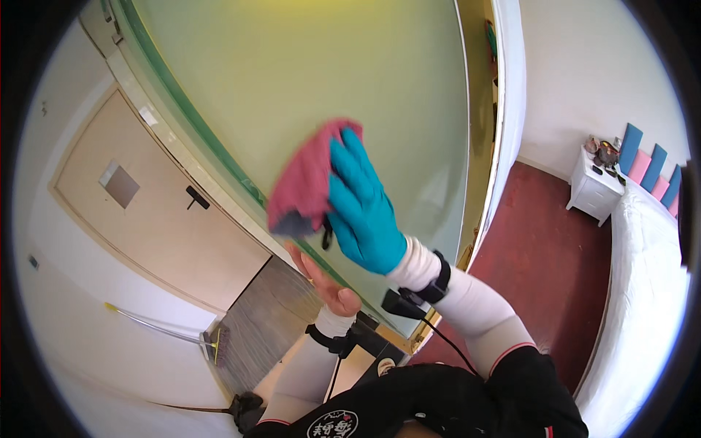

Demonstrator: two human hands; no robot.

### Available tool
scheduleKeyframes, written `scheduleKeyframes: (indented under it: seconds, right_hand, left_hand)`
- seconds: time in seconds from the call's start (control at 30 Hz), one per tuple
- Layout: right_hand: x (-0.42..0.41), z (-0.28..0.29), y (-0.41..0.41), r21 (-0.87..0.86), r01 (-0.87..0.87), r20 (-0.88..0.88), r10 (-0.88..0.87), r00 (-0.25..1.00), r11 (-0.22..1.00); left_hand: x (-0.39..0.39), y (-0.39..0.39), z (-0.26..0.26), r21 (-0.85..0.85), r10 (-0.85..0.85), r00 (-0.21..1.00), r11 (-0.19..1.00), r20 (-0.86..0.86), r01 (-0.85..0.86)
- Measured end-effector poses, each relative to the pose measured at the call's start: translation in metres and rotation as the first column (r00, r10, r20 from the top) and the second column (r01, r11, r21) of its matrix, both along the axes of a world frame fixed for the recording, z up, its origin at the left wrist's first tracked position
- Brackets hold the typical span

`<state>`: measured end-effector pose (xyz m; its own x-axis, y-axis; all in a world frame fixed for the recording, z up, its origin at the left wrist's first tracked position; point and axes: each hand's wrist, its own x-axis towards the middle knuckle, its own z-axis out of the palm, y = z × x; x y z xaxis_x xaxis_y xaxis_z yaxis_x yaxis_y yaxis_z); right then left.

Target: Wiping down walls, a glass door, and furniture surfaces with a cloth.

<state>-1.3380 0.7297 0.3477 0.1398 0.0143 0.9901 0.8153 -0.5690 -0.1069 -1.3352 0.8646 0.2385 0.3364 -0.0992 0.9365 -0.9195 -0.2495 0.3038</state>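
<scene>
Before me stands a large frosted glass panel [383, 82] with a green edge strip along its left side. My right hand [364, 205], in a teal rubber glove, holds a pink cloth [309, 175] against or just in front of the glass; a grey patch shows at the cloth's lower corner. Bare and lower to the left, my left hand [328, 284] is held near the panel's green edge with nothing in it. Its fingers point up and left; whether they touch the edge I cannot tell. Both wrists wear black straps with cables over pale sleeves.
Left of the glass is a closed beige door [148, 202] with a black handle. A broom [164, 326] leans by the left wall, near a dark bag [246, 410]. On the right, a white nightstand [594, 186] bearing several small items stands beside a white-covered bed [641, 284].
</scene>
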Motion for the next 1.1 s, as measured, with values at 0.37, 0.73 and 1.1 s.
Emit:
scheduleKeyframes:
  seconds: [0.37,0.73,1.1]
  right_hand:
    - [-0.031,-0.211,0.026,0.133,-0.082,-0.404,0.13,0.905,0.988]
    - [0.024,0.035,-0.012,0.188,-0.013,0.041,0.005,0.999,0.982]
    - [-0.009,-0.19,0.033,0.095,-0.04,-0.123,0.051,0.991,0.995]
  left_hand:
    - [-0.001,0.002,-0.004,-0.007,0.071,0.995,0.997,0.071,-0.071]
    - [-0.004,0.006,0.002,0.039,0.136,0.988,0.99,0.068,-0.139]
    - [0.007,-0.005,-0.01,-0.079,-0.017,0.998,0.997,-0.058,0.012]
